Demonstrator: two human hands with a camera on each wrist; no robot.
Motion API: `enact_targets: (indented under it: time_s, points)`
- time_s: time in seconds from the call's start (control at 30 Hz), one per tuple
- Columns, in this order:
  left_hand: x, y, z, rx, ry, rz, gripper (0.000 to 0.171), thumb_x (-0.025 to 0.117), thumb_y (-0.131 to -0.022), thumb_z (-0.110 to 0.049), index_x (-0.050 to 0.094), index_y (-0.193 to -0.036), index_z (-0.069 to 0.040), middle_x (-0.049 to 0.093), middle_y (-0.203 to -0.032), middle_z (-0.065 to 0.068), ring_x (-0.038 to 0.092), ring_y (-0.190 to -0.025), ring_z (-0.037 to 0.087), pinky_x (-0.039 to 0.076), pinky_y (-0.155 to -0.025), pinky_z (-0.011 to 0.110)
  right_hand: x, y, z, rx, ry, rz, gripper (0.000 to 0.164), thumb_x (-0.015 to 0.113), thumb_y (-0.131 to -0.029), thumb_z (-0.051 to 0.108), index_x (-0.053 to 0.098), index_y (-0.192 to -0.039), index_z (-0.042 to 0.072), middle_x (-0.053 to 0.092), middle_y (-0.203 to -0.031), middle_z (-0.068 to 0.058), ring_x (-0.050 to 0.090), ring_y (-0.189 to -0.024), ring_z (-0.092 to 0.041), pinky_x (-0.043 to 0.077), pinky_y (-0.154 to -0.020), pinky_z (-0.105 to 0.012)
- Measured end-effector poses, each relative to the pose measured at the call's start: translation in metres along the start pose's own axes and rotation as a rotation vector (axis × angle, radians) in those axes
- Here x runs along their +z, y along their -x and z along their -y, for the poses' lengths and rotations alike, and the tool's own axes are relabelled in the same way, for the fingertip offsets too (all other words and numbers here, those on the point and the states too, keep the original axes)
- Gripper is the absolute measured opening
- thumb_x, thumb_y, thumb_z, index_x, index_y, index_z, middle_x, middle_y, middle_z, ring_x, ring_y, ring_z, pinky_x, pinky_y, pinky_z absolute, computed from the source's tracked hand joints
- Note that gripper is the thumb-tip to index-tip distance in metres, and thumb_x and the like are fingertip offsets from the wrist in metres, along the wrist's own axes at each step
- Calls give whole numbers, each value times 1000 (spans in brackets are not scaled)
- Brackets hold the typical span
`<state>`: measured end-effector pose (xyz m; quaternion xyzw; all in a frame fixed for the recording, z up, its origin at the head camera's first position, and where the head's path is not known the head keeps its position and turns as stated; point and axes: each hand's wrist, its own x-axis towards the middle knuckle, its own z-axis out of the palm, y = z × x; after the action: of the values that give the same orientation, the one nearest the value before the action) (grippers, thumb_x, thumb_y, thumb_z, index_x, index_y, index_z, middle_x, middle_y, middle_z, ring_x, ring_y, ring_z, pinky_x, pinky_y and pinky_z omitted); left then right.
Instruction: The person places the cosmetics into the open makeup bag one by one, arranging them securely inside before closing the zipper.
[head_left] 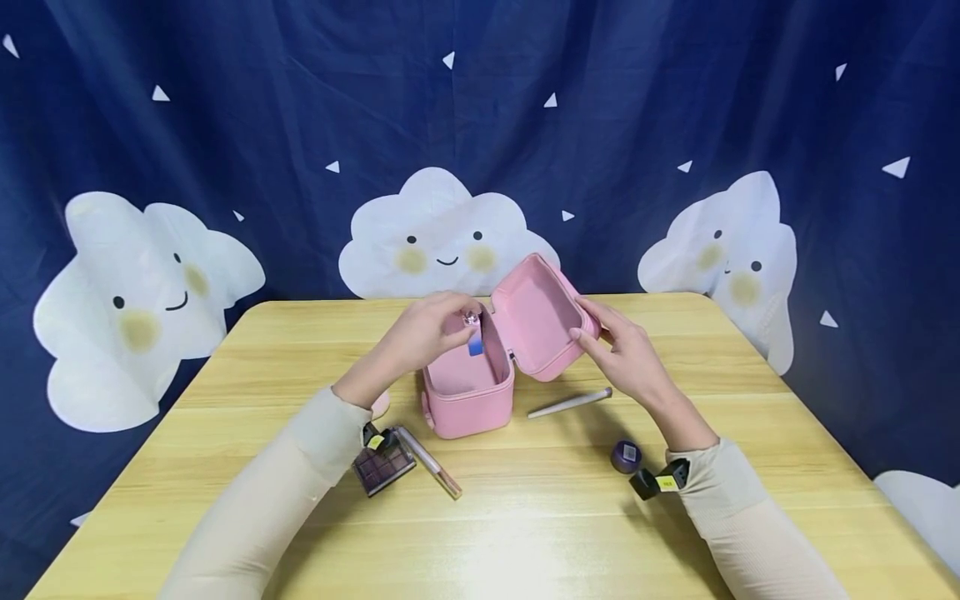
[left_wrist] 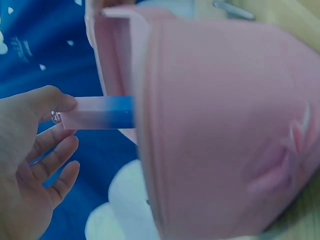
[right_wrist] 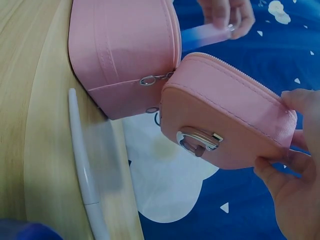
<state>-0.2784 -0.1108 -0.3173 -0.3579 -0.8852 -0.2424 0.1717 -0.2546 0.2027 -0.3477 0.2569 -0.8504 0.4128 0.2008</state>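
A pink zip-up cosmetic case (head_left: 471, 414) stands on the table with its lid (head_left: 542, 312) swung out to the right. My left hand (head_left: 431, 329) pinches one end of a slim, box-shaped tube (left_wrist: 97, 112), fading from pink to blue, with a clear jewel-like tip. The tube's blue end points down into the case opening, and the case wall hides its far end in the left wrist view. At the lid's outer edge, my right hand (head_left: 626, 354) grips it between thumb and fingers. A metal-ringed handle (right_wrist: 200, 140) sits on the lid's outside.
A pale makeup brush (head_left: 570, 403) lies right of the case, with a purple round jar (head_left: 626, 457) nearer me. Left of centre are a dark eyeshadow palette (head_left: 384, 468), a second brush (head_left: 429, 464) and a partly hidden pink round item (head_left: 380, 406). A blue curtain (head_left: 480, 108) hangs behind.
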Motion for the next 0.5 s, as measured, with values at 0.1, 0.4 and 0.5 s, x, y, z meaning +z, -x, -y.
enact_targets:
  time_s: [0.1, 0.4, 0.5]
  points:
    - [3, -2, 11, -39, -36, 19, 28, 68, -91, -17, 65, -118, -11, 66, -117, 3, 59, -109, 21, 48, -96, 38, 1, 0, 0, -7, -1, -3, 50, 66, -95, 15, 50, -141, 3, 55, -136, -15, 55, -120, -24, 48, -97, -33]
    - [14, -12, 38, -131, -88, 95, 27, 68, -93, -20, 65, -119, -14, 66, -113, 3, 58, -99, 22, 50, -87, 40, 1, 0, -1, -9, 7, -4, 51, 66, -95, 17, 50, -142, 4, 54, -137, -15, 54, -120, -27, 48, -97, -35]
    - [18, -17, 44, -150, -106, 118, 25, 67, -93, -19, 65, -117, -14, 67, -108, 4, 58, -95, 21, 50, -85, 39, 1, 0, 0, -6, 10, -5, 51, 65, -95, 16, 50, -142, 4, 54, -137, -15, 55, -120, -26, 48, -97, -31]
